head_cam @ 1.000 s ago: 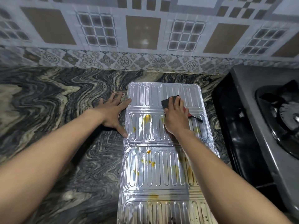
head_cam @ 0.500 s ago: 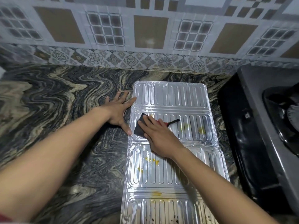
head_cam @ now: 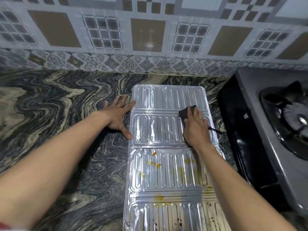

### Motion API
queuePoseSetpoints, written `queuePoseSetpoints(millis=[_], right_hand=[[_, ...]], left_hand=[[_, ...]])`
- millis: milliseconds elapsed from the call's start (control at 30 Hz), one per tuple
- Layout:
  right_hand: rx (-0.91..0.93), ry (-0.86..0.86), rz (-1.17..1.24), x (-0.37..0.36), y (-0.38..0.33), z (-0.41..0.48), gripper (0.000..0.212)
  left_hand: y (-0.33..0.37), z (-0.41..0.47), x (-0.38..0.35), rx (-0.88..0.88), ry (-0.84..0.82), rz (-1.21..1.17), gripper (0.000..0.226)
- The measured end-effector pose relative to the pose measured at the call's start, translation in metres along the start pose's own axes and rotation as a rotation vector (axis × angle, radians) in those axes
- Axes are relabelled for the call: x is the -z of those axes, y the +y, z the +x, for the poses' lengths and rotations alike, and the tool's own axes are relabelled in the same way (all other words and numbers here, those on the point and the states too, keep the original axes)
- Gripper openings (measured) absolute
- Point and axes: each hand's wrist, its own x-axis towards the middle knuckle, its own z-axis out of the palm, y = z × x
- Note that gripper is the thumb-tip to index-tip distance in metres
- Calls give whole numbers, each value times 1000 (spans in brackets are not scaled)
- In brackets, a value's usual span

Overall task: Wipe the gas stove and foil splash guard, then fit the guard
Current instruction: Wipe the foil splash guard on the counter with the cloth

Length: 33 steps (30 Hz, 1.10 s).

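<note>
Black cloth (head_cam: pixel 187 112) pressed flat under right hand (head_cam: pixel 195 129) on foil guard (head_cam: pixel 160 130), left hand (head_cam: pixel 117 116) spread open bracing guard's left edge, guard lying on marbled counter (head_cam: pixel 66 114), yellow stains (head_cam: pixel 153 164) nearer, stove (head_cam: pixel 283 122) right.

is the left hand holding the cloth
No, the left hand lies flat at the foil splash guard edge; the right hand presses the dark cloth.

The right hand (head_cam: pixel 195 129) is covering most of the dark cloth (head_cam: pixel 187 111). The frame's edges are cutting off the foil splash guard (head_cam: pixel 166 164) below and the gas stove (head_cam: pixel 275 130) at right.
</note>
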Motion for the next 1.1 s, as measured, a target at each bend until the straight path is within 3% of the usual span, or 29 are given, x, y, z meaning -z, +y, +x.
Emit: queuePoseSetpoints(millis=[100,267,400,500,667,800,933,1100], right_hand=[[-16,41,-9,-8,-28,-7,59],[344,-51,17,-30,-87,-28,69],[434,-141,14,-29,-74,-30,62],[322,-135,5,-16,-39,-24,62],[-77,-38,26,-2,19,-28,61],[-293,0,55,-1,18,-44,61],[-264,-27,13,-9,-1,-53,72],[-193,-71,19,-4,8,-49,65]], left_hand=[[0,0,0,-2,-2,-7,161],[2,-2,1,-1,-9,-15,160],[1,-2,1,2,-6,-21,160],[0,-1,1,-3,-3,-23,162],[0,0,-1,-3,16,-18,162],[1,1,0,-9,17,-1,163],[7,-1,4,10,15,22,165],[16,-6,1,10,49,48,154]])
